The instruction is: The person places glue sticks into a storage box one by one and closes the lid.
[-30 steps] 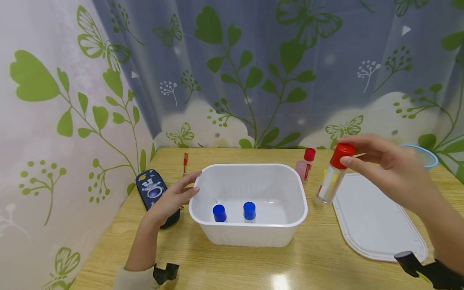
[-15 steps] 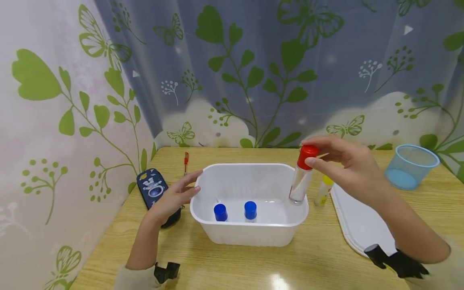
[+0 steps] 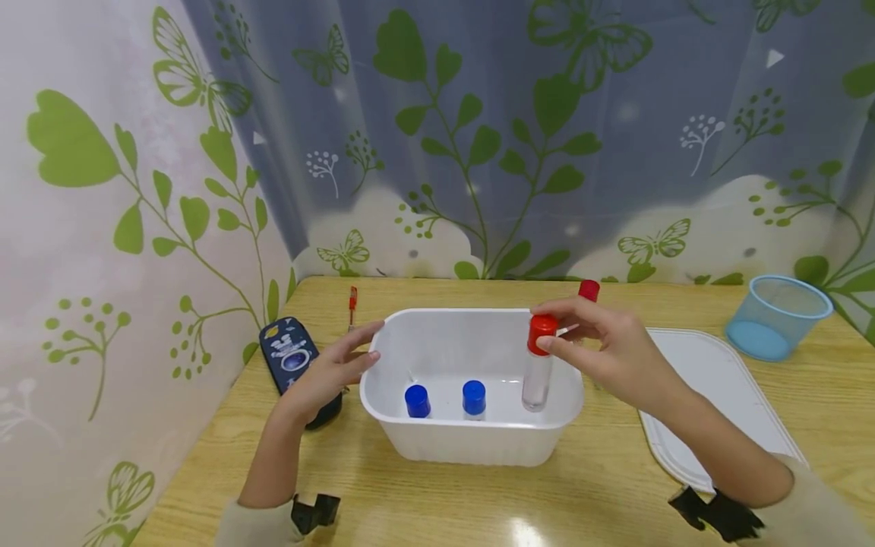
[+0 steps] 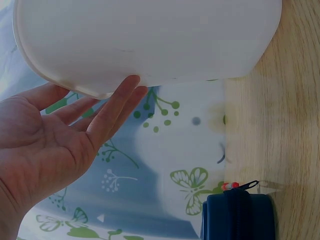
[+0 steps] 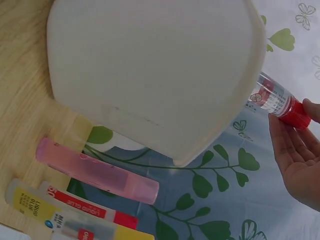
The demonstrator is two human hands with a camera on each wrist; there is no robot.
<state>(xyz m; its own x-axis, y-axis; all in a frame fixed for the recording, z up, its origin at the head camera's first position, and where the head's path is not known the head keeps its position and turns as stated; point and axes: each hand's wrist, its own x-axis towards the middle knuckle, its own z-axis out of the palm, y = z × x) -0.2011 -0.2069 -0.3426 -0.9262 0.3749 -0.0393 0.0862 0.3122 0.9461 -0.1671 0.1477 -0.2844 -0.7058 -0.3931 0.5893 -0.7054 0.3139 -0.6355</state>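
A white plastic tub (image 3: 472, 444) stands on the table. My right hand (image 3: 615, 353) pinches the red cap of a clear liquid glue bottle (image 3: 537, 380), its lower part inside the tub's right end. In the right wrist view, this glue bottle (image 5: 274, 95) shows a printed label and partly hides behind the tub's rim. Two blue-capped bottles (image 3: 418, 401) are inside the tub, mostly hidden by its front wall. My left hand (image 3: 328, 380) rests on the tub's left rim, and its fingers (image 4: 117, 102) lie nearly straight against the outside wall.
Right of the tub are a pink bottle (image 5: 97, 170), a red-labelled glue bottle (image 5: 90, 205) and a yellow one (image 5: 37, 207). A white board (image 3: 711, 380) and a blue mesh basket (image 3: 779, 323) lie farther right. At left are a dark pencil case (image 3: 280, 346) and a red pen (image 3: 352, 298).
My right hand has carried the red-capped glue bottle leftward from beside the white board, over the rim and down into the tub. My left hand stays on the rim.
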